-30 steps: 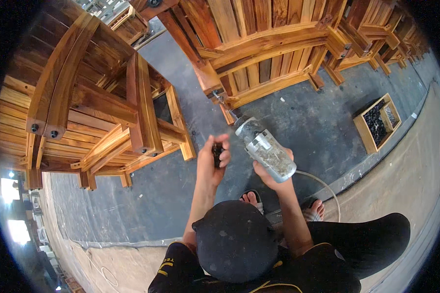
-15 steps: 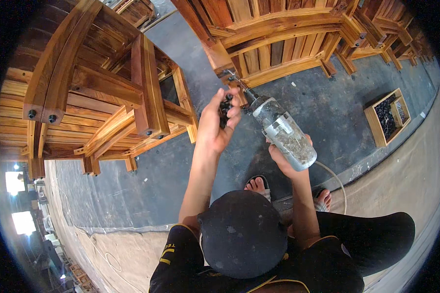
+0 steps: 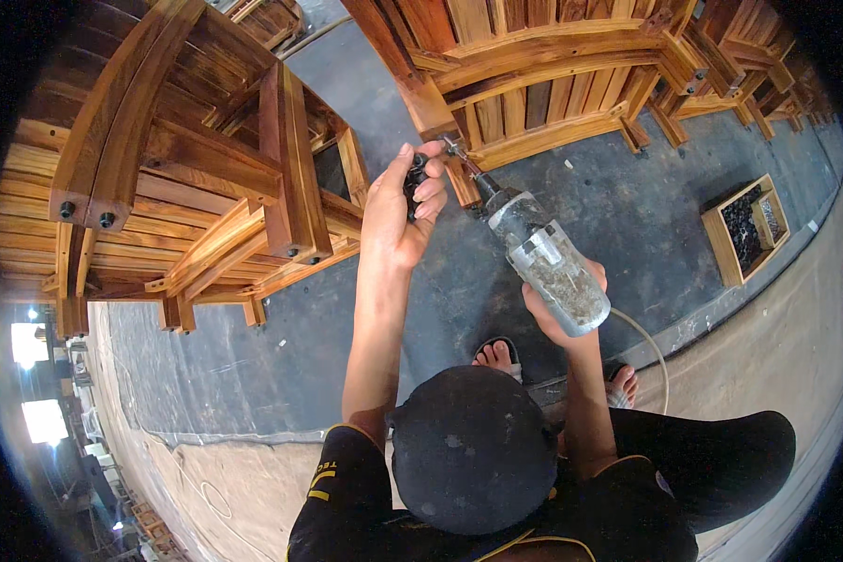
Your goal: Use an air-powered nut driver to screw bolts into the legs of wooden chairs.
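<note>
My right hand [image 3: 551, 292] is wrapped round a worn grey power driver [image 3: 554, 272], with a pale hose at its rear. The driver slants up and left, its thin bit near the end of a wooden leg [image 3: 433, 105] of the furniture piece in front. My left hand [image 3: 398, 201], fingers curled, holds a clump of small black foot pads [image 3: 415, 178] beside that leg. Its fingertips are close to the bit, where a small dark part [image 3: 452, 146] shows; whether the fingers touch it I cannot tell.
To the left lies an upturned wooden chair [image 3: 295, 173], dark pads on its leg ends. More wooden furniture [image 3: 553, 56] stands across the top. A wooden box [image 3: 732, 258] of small black parts sits on the dark mat [image 3: 328, 351] at right. The pale hose [image 3: 653, 348] trails by my feet.
My left hand has moved slightly up and left with the pads, its fingertips now nearer the leg end. The driver has shifted a little down and right in the view.
</note>
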Demonstrator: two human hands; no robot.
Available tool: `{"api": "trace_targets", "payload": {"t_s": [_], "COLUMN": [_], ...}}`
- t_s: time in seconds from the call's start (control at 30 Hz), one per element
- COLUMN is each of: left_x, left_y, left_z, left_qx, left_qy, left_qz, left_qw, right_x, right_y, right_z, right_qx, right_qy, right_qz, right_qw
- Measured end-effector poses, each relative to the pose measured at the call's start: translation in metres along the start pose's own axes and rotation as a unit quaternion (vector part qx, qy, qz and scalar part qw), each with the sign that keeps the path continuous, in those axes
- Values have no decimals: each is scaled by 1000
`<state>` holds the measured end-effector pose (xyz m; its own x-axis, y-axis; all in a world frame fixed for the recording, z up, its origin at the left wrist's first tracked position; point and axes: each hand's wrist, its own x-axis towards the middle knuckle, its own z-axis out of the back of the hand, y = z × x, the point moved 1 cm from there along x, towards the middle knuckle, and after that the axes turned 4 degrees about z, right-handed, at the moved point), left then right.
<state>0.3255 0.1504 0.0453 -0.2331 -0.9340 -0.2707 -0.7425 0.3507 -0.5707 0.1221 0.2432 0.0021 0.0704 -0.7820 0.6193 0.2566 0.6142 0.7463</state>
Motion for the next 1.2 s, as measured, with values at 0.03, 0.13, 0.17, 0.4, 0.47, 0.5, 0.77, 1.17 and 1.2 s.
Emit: {"api": "trace_targets", "payload": {"t_s": [0.03, 0.13, 0.17, 0.4, 0.47, 0.5, 0.77, 1.17, 1.2], "left_x": [1, 1, 0, -5, -6, -6, 2, -10, -12], "left_y": [-1, -4, -6, -11, -10, -9, -20, -13, -16], "left_z": [1, 2, 0, -9, -15, -17, -14, -19, -23], "left_qx": [-1, 30, 31, 48, 70, 91, 157, 115, 112], "left_qy": [1, -13, -17, 12, 15, 17, 30, 61, 70], "left_qz": [0, -11, -8, 19, 17, 14, 27, 15, 4], "left_qw": [1000, 999, 999, 999, 997, 996, 987, 991, 991], "right_x": [0, 2, 3, 3, 3, 2, 7, 8, 13], "right_y": [-1, 3, 3, 7, 6, 5, 2, 32, 35], "right_z": [0, -2, -3, -5, -4, -2, 2, 12, 12], "right_qx": [-5, -2, -2, 41, 44, 51, 94, 75, 69], "right_qy": [-3, 0, 0, 13, 14, 20, 45, 64, 66], "right_qz": [20, 19, 20, 1, -8, -20, -65, -207, -194], "right_qw": [1000, 1000, 1000, 999, 999, 998, 992, 973, 976]}}
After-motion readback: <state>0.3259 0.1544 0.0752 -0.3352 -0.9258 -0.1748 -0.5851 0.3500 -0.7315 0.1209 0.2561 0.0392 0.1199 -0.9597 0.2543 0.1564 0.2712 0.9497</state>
